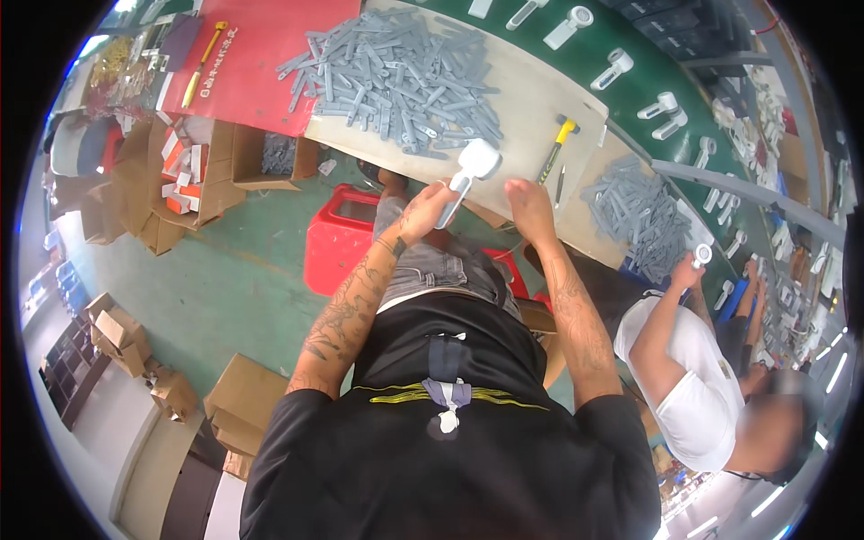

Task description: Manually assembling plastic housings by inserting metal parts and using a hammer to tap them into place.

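My left hand (428, 212) is wrapped round the grey handle of a white device with a rounded head (479, 160), held up above the table's near edge. A short distance to its right, my right hand (531, 209) is raised with its fingers curled closed. What those fingers hold, if anything, is hidden. Beyond my hands a large heap of grey plastic strips (396, 76) covers part of the pale tabletop (517, 108). Close by my right hand lie a yellow and black hammer (558, 148) and a thin dark pen-like tool (561, 186).
Similar white devices (569, 27) stand along a green conveyor belt (531, 40) at the back. Another person (688, 369) in white works at right beside a second strip heap (637, 211). At left are a red mat (256, 67), a red stool (337, 247) and open cartons (211, 171).
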A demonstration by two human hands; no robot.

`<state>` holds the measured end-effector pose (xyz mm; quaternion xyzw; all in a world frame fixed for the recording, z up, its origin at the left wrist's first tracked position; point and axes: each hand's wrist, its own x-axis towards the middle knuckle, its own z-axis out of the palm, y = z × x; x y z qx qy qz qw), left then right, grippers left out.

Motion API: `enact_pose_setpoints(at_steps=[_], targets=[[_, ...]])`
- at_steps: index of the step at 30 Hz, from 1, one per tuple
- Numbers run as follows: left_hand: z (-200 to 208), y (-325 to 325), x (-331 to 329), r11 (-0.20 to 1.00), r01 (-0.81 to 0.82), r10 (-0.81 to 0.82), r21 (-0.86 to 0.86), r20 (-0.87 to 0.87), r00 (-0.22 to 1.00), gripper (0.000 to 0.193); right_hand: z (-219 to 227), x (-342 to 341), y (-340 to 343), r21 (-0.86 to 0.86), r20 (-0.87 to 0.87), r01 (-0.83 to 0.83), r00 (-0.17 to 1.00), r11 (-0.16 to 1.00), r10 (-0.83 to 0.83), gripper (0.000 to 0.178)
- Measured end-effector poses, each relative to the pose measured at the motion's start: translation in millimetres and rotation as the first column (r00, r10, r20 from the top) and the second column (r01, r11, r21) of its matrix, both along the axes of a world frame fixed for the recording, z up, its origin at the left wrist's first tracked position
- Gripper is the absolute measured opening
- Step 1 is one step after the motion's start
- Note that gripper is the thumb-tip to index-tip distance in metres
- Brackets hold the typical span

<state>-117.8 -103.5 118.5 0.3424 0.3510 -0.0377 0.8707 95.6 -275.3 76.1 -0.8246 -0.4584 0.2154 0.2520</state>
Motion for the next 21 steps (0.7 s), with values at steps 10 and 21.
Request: enact_pose_setpoints(at_steps=[10, 21], targets=[[33.8, 5.9, 28.9, 0.666, 0.375, -0.368, 0.645, -0.153, 0.917, 0.065, 111.4, -4.1, 61.9, -0.086, -0.511, 0.074, 0.853, 0.994, -0.108, 0.054], [-27.7, -4.3, 19.7, 0.896, -0.119, 0.155, -0.427, 0.051, 0.987, 0.038, 96.0, -68.1, 28.0, 0.18, 0.111, -0.4, 0.916, 0.899, 0.385, 0.051]])
